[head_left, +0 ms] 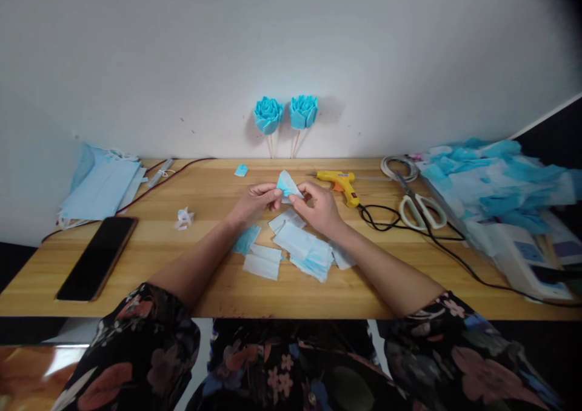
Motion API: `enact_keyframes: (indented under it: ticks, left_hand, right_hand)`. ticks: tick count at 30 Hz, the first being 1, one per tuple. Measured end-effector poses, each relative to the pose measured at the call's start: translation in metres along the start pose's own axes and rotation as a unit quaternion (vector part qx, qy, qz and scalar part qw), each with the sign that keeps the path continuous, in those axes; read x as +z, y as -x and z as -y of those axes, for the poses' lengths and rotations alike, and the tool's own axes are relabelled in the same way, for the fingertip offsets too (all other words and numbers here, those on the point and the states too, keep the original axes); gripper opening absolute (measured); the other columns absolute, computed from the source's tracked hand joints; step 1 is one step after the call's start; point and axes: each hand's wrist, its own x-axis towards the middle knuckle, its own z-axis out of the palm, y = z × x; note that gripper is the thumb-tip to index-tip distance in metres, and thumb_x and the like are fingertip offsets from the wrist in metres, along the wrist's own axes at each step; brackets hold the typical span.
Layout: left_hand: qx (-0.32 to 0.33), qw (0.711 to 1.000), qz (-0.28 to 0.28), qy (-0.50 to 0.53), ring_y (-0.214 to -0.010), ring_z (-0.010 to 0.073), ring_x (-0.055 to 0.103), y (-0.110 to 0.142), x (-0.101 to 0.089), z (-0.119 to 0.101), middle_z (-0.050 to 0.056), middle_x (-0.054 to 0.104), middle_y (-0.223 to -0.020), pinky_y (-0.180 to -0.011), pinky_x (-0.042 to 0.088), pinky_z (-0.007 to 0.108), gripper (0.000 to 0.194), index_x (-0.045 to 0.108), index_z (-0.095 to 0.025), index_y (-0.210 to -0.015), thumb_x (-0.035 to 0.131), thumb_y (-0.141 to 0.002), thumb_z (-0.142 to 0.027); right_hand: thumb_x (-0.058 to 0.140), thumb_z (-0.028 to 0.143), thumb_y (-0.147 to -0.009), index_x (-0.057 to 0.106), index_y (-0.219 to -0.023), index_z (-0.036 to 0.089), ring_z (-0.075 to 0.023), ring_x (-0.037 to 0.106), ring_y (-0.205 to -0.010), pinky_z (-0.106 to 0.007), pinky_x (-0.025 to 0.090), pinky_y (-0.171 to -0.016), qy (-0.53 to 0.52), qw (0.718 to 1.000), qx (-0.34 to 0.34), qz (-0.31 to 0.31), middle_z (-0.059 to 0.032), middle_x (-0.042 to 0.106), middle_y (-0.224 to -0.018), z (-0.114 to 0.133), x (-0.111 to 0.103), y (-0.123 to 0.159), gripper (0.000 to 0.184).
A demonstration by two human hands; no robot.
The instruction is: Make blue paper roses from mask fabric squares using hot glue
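A piece of blue and white mask fabric (287, 184), folded to a point at the top, is held up between both hands over the middle of the table. My left hand (258, 203) pinches its left side between thumb and fingers. On its lower right corner, my right hand (319, 205) closes with thumb and forefinger. Just below the hands lie several loose cut fabric pieces (297, 241), white and pale blue, partly overlapping. A small folded blue piece (241, 170) rests behind my left hand.
Two blue fabric flowers (268, 115) on sticks lean at the wall. A yellow glue gun (341, 183), scissors (421, 208) and a heaped box of fabric scraps (500, 174) are on the right. Masks (102, 183), a phone (97, 258) and a crumpled white scrap (184, 218) lie left.
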Motion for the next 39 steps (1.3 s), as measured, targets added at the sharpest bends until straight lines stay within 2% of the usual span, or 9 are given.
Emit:
enact_keyframes:
  ticks: [6,12,19,24,33,39]
  left_hand:
    - [0.02,0.998,-0.036,-0.038,-0.055,0.0087,0.045,-0.0005,0.0012,-0.002,-0.001,0.055,-0.057,-0.058,0.037,0.024,0.044,0.062,-0.016,-0.06,0.078,-0.075,-0.054]
    - [0.028,0.996,-0.079,-0.027,-0.053,0.0083,0.044,-0.0011,0.003,-0.0062,-0.002,0.055,-0.055,-0.057,0.037,0.025,0.047,0.059,-0.017,-0.059,0.079,-0.074,-0.056]
    - [0.028,0.996,-0.08,-0.021,-0.053,0.0079,0.044,-0.0014,0.0028,-0.006,-0.002,0.054,-0.054,-0.057,0.037,0.024,0.048,0.059,-0.017,-0.06,0.079,-0.073,-0.058]
    - [0.037,0.996,-0.071,-0.027,-0.054,0.0075,0.044,-0.0005,0.0033,-0.004,-0.002,0.054,-0.056,-0.058,0.037,0.024,0.044,0.059,-0.016,-0.06,0.077,-0.077,-0.053]
    - [0.032,0.997,-0.063,-0.038,-0.054,0.0079,0.045,0.001,0.0053,-0.0053,-0.002,0.054,-0.056,-0.059,0.037,0.024,0.041,0.059,-0.016,-0.06,0.076,-0.078,-0.049]
    - [0.034,0.997,-0.063,-0.041,-0.054,0.0079,0.044,0.0015,0.0064,-0.0051,-0.002,0.053,-0.055,-0.059,0.037,0.024,0.044,0.058,-0.017,-0.061,0.076,-0.077,-0.052]
  right_hand:
    - [0.06,0.035,-0.086,0.056,-0.074,0.023,-0.0153,0.053,-0.064,-0.03,0.043,-0.063,0.0,1.0,0.015,0.003,-0.0006,0.061,-0.07,-0.0018,0.002,-0.0001,0.017]
    - [0.064,0.038,-0.086,0.064,-0.086,0.022,-0.0146,0.055,-0.064,-0.029,0.044,-0.062,-0.024,0.999,0.018,0.019,-0.0013,0.064,-0.076,-0.005,0.0012,0.0011,0.016]
    - [0.065,0.04,-0.086,0.065,-0.088,0.022,-0.0143,0.055,-0.064,-0.028,0.046,-0.061,-0.03,0.999,0.026,0.021,-0.0005,0.064,-0.075,-0.0028,0.0012,0.0023,0.017]
    - [0.064,0.04,-0.086,0.064,-0.085,0.022,-0.0139,0.054,-0.062,-0.028,0.044,-0.06,-0.037,0.999,0.028,0.026,0.0,0.063,-0.074,-0.0024,0.0005,0.0023,0.017]
    - [0.058,0.037,-0.088,0.054,-0.07,0.022,-0.0145,0.05,-0.06,-0.029,0.04,-0.059,-0.011,1.0,0.017,0.01,0.0008,0.056,-0.065,-0.0066,0.0014,0.003,0.024]
    - [0.061,0.04,-0.087,0.062,-0.084,0.021,-0.0142,0.053,-0.065,-0.028,0.043,-0.062,-0.054,0.998,0.027,0.024,-0.0002,0.061,-0.074,-0.0026,-0.0011,0.0027,0.019]
